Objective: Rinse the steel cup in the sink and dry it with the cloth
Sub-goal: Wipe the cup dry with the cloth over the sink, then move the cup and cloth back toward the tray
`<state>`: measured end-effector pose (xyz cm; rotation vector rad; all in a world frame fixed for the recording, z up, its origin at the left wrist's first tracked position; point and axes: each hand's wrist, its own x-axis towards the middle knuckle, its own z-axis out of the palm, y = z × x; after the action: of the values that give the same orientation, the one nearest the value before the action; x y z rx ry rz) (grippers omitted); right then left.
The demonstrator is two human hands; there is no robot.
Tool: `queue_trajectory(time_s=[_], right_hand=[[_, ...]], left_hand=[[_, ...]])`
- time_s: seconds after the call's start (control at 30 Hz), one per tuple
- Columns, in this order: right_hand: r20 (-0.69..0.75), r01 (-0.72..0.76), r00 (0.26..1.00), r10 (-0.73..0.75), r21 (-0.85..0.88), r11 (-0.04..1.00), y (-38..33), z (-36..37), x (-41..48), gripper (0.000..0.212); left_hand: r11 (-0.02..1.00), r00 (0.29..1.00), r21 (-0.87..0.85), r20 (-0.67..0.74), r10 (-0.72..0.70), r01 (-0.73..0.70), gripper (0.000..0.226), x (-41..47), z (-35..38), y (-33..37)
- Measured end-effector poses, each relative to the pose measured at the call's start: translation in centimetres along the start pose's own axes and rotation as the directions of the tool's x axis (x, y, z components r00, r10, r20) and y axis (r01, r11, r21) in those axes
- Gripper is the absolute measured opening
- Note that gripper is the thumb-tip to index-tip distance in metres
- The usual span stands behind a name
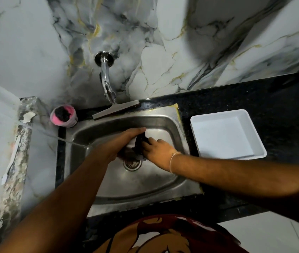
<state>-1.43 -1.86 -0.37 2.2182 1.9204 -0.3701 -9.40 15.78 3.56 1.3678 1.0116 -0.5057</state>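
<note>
Both my hands meet over the middle of the steel sink (pixel 172 125), just above the drain (pixel 132 164). My left hand (pixel 121 141) wraps around the steel cup (pixel 126 152), of which only a small dim part shows under my fingers. My right hand (pixel 157 149) presses a dark cloth (pixel 140 143) against the cup. The cloth is bunched between the two hands. Above the sink's back edge the wall tap (pixel 106 79) has no water visibly running from it.
A white square tray (pixel 254 154) sits on the black counter (pixel 218 99) right of the sink. A pink holder with a dark scrubber (pixel 63 115) stands at the sink's back left corner. A grey squeegee (pixel 115 109) lies along the back rim. Marble wall behind.
</note>
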Motion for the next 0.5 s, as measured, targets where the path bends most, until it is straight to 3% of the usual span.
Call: queue_trajectory(time_s=[0.1, 0.17, 0.23, 0.3, 0.33, 0.37, 0.4, 0.43, 0.5], right_hand=[[-0.121, -0.135, 0.982, 0.142, 0.066, 0.989, -0.1, 0.1, 0.6, 0.054], [-0.198, -0.216, 0.946, 0.257, 0.205, 0.955, 0.0, 0.0, 0.2, 0.066], [-0.293, -0.273, 0.867, 0.404, 0.400, 0.875, 0.4, -0.3, -0.9, 0.074], [-0.383, -0.256, 0.760, 0.525, 0.565, 0.784, 1.2, -0.1, -2.0, 0.069], [-0.379, -0.248, 0.724, 0.576, 0.636, 0.731, 1.7, 0.2, -2.5, 0.064], [-0.327, -0.231, 0.716, 0.617, 0.723, 0.651, 2.0, 0.5, -3.0, 0.058], [-0.222, -0.213, 0.728, 0.648, 0.826, 0.522, 2.3, 0.8, -3.5, 0.047], [-0.075, -0.191, 0.733, 0.677, 0.931, 0.311, 2.8, 1.2, -4.1, 0.035], [0.294, -0.154, 0.721, 0.628, 0.951, -0.268, 4.1, 2.1, -5.8, 0.043]], left_hand=[[0.986, 0.986, 0.032, 0.020, -0.166, 0.165, 0.092, 0.5, -0.9, 1.0], [0.984, 0.986, 0.076, -0.050, -0.156, 0.160, 0.091, 0.5, -1.6, 1.6], [0.964, 0.972, 0.264, -0.216, 0.089, -0.029, 0.085, 0.5, -2.2, 2.0], [0.881, 0.864, 0.425, -0.341, 0.370, -0.209, 0.075, 0.3, -2.4, 1.9], [0.844, 0.831, 0.479, -0.349, 0.434, -0.241, 0.072, 0.2, -2.1, 1.9], [0.834, 0.850, 0.503, -0.317, 0.420, -0.225, 0.071, 0.0, -1.3, 1.7], [0.855, 0.900, 0.487, -0.269, 0.343, -0.180, 0.072, -0.3, -0.3, 1.2], [0.883, 0.945, 0.452, -0.215, 0.247, -0.128, 0.070, -0.6, 0.7, 0.8], [0.943, 0.979, 0.319, -0.138, 0.147, -0.096, 0.056, -1.1, 2.7, 0.5]])
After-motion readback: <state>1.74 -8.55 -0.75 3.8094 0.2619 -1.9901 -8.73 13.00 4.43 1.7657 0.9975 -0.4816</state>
